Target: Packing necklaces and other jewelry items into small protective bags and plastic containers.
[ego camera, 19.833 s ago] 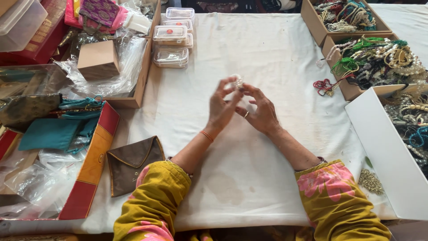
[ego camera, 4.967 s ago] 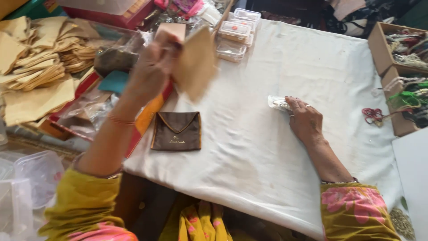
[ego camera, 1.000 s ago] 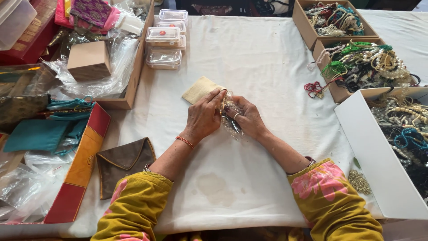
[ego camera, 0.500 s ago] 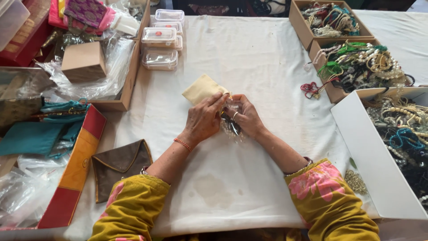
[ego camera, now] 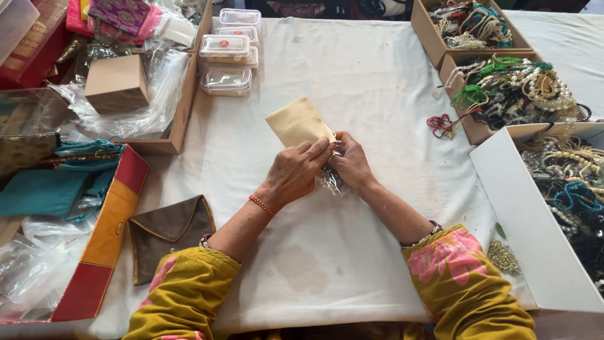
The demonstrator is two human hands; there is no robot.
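clear packet (ego camera: 328, 178): mostly hidden between both hands, contents unreadable
cream pouch (ego camera: 297, 121): lower corner covered by left hand (ego camera: 290, 174)

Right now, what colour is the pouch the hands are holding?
The pouch is a plain pale cream-yellow, held by both hands; seen clearly in the head view.

Probably a jewellery packing workshop: a cloth-covered counter (ego camera: 377, 94) ringed by cardboard boxes of beaded necklaces (ego camera: 522, 88), stacked clear plastic cases (ego camera: 228, 60) and fabric pouches (ego camera: 167, 230).
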